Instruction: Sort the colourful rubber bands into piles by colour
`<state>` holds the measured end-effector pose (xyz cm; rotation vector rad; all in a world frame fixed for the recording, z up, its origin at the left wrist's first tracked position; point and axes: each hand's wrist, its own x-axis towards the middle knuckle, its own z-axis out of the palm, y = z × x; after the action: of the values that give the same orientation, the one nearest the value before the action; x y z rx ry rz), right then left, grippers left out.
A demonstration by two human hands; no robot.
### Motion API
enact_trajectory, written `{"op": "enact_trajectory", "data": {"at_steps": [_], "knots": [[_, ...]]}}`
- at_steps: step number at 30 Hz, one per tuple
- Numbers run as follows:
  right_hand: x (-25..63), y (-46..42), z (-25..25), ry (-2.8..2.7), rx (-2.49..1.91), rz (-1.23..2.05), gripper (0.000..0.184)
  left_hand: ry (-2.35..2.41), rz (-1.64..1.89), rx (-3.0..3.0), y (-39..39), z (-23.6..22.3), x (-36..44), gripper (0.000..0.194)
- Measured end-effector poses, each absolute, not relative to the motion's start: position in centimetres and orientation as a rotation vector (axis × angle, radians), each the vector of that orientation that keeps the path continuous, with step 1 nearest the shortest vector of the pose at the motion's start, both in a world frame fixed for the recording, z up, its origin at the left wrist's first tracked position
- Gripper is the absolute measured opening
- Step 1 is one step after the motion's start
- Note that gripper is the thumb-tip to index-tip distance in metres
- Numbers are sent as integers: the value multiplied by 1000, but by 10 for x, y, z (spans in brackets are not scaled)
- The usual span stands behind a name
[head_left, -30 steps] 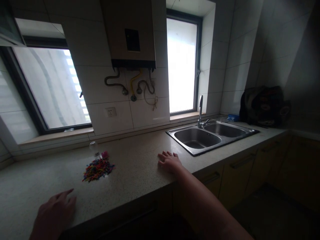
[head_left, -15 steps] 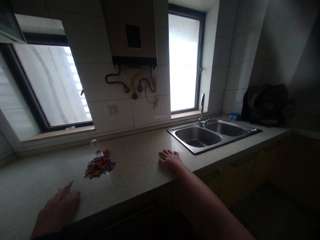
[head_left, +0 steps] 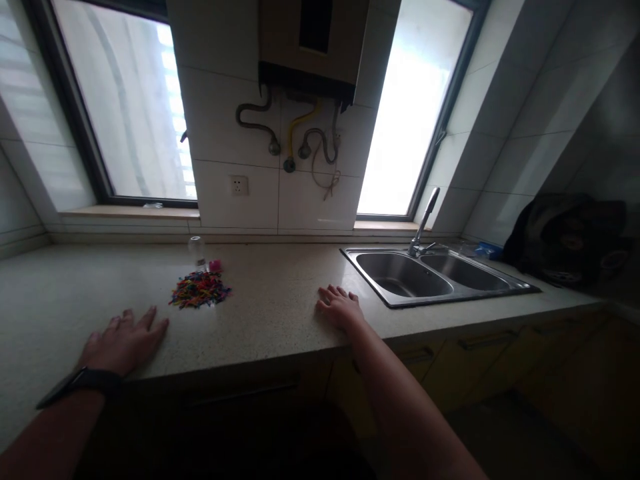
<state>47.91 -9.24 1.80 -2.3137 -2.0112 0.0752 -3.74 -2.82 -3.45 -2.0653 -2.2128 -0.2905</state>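
My left hand lies palm down on the pale speckled countertop, fingers spread, a dark watch on its wrist. Just beyond its fingertips is a heap of small multicoloured pieces, too small to tell their kind. Behind the heap stands a clear bottle or jar, with a pink cap-like piece beside it. My right hand rests flat on the counter, fingers apart, to the left of the sink. Neither hand holds anything.
A steel double sink with a faucet is set into the counter at the right. A dark bag-like bundle and a blue item sit past it. On the wall hang a water heater and a socket.
The view has tilted down and levelled. My left hand now lies flat with its fingers spread, and its watch has come into view. The right hand stays on the counter.
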Motion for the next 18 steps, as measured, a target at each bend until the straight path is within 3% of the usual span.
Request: {"op": "enact_trajectory", "data": {"at_steps": [10, 18], "knots": [[483, -88, 13, -2013, -2284, 45, 63, -2278, -156, -1999, -41, -18, -23, 76], [484, -87, 13, -2021, -2319, 54, 64, -1963, 15, -2102, -41, -25, -24, 73]]}}
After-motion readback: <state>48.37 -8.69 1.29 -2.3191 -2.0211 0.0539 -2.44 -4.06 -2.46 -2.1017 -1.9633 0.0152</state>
